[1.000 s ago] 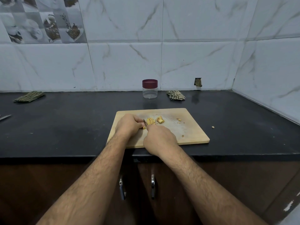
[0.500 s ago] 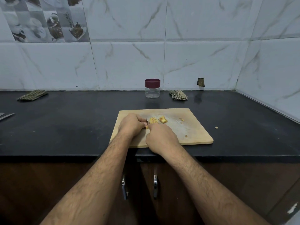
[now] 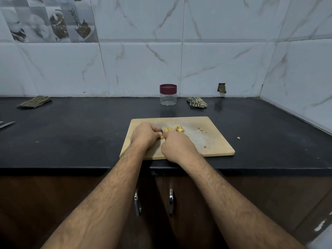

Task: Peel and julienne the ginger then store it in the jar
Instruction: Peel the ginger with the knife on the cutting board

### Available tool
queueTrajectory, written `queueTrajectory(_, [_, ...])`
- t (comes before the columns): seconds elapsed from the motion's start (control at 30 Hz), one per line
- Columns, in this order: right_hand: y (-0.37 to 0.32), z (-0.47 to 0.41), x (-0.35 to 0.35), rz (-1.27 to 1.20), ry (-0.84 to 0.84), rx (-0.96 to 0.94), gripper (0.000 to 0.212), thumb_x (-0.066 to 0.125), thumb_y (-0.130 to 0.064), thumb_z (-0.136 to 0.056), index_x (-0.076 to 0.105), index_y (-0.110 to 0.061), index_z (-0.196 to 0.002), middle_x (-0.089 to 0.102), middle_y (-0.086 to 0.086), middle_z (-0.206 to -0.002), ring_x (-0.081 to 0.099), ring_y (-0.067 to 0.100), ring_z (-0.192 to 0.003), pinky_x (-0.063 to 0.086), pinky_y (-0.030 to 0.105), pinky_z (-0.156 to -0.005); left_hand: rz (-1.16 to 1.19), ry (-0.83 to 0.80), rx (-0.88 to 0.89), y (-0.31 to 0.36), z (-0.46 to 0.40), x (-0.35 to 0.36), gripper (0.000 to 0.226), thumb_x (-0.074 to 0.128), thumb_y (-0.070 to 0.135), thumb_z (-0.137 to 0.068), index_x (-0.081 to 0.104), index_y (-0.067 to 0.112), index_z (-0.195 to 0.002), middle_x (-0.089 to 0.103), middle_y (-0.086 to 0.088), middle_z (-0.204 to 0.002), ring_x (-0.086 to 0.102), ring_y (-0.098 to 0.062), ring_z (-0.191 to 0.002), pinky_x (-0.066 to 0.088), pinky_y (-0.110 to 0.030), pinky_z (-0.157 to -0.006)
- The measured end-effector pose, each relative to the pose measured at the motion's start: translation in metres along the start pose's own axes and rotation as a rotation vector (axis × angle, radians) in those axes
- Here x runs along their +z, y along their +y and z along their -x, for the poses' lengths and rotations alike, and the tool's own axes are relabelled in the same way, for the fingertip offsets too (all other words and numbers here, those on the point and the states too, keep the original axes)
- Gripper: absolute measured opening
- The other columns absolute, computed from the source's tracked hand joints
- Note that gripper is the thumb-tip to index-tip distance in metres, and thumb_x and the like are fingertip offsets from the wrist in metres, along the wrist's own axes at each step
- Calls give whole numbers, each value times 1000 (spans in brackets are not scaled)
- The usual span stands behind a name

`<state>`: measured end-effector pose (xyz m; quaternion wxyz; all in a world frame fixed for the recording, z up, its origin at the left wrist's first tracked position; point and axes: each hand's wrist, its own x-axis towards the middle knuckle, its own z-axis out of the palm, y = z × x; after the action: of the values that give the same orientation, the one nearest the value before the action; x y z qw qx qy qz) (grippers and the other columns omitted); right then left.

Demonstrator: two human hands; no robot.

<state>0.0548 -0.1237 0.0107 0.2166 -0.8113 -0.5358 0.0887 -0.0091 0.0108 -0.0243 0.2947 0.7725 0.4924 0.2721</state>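
Observation:
A wooden cutting board [image 3: 212, 146] lies on the black counter. On it my left hand [image 3: 145, 135] has curled fingers holding a small piece of ginger [image 3: 162, 137] down. My right hand [image 3: 177, 147] grips a knife; only a short bit of blade [image 3: 162, 130] shows between the hands. Cut yellow ginger pieces [image 3: 174, 128] lie just beyond my knuckles, with a few scraps [image 3: 200, 129] further right. A clear jar [image 3: 168, 97] with a maroon lid stands closed at the back by the wall.
A crumpled checked cloth [image 3: 197, 102] lies right of the jar, a folded one [image 3: 34, 101] at the far left. Another blade tip [image 3: 6, 124] pokes in at the left edge. One ginger bit [image 3: 238, 138] sits on the counter right of the board. Cabinet handles [image 3: 171, 201] are below.
Both hands stay together over the ginger at the board's left part, with only slight shifts; the view drifted a little.

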Motion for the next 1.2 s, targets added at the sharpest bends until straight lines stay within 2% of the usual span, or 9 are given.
queueTrajectory(0.13, [2, 2, -4, 20, -22, -10, 35, 45, -9, -89, 62, -18, -118, 65, 6, -110, 52, 22, -87, 42, 30, -68, 6, 7, 2, 0, 0, 0, 9, 71, 28, -89, 78, 32, -92, 74, 11, -101, 65, -15, -98, 53, -35, -89])
queueTrajectory(0.23, [3, 4, -6, 35, -21, -17, 28, 45, -9, -88, 62, -17, -109, 62, 5, -102, 51, 22, -84, 42, 30, -67, 6, 10, 5, 1, 2, 0, 10, 70, 27, -90, 78, 31, -93, 74, 10, -104, 65, -16, -101, 52, -35, -90])
queueTrajectory(0.33, [5, 8, -5, 58, -16, -16, 30, 46, -10, -89, 61, -16, -115, 57, 4, -99, 49, 23, -86, 40, 30, -69, -15, 17, 1, 2, 4, 0, 8, 69, 29, -91, 77, 31, -91, 73, 10, -102, 64, -16, -100, 49, -30, -82])
queueTrajectory(0.53, [12, 18, -3, 53, -4, -18, 37, 46, -12, -90, 58, -18, -124, 62, 6, -114, 54, 24, -95, 40, 30, -70, -24, 32, 3, 2, 6, 1, 8, 70, 30, -89, 76, 32, -85, 72, 12, -94, 64, -14, -94, 44, -28, -72])
queueTrajectory(0.63, [16, 23, 1, 22, 30, -26, 37, 47, -13, -90, 59, -19, -124, 65, 5, -110, 57, 24, -96, 42, 30, -71, 24, 77, 4, 1, 8, 3, 10, 73, 31, -86, 71, 32, -76, 71, 13, -85, 65, -13, -90, 45, -28, -70])
queueTrajectory(0.83, [21, 25, 6, -25, 65, -42, 42, 46, -12, -88, 58, -18, -128, 65, 6, -109, 58, 26, -99, 41, 30, -71, 40, 116, 42, 1, 15, 4, 15, 72, 34, -87, 70, 28, -73, 68, 15, -75, 62, -11, -80, 39, -28, -62])
queueTrajectory(0.97, [22, 23, 7, -42, 59, -44, 42, 45, -13, -87, 59, -17, -127, 66, 7, -108, 53, 24, -89, 40, 30, -70, 44, 63, 52, -3, 12, 2, 20, 71, 31, -89, 68, 34, -68, 68, 18, -77, 63, -12, -85, 45, -28, -70])
queueTrajectory(1.07, [23, 22, 5, -52, 56, -47, 43, 45, -14, -88, 59, -18, -129, 66, 7, -111, 55, 25, -95, 40, 29, -71, 78, 25, 73, -5, 10, 1, 21, 74, 27, -87, 69, 38, -70, 70, 20, -83, 65, -9, -91, 52, -32, -81])
queueTrajectory(1.2, [24, 20, 4, -35, 55, -55, 43, 45, -15, -89, 57, -19, -131, 65, 6, -114, 57, 25, -102, 42, 30, -74, 70, 27, 77, -5, 10, 1, 18, 76, 28, -85, 71, 39, -71, 70, 20, -83, 65, -8, -90, 52, -30, -79])
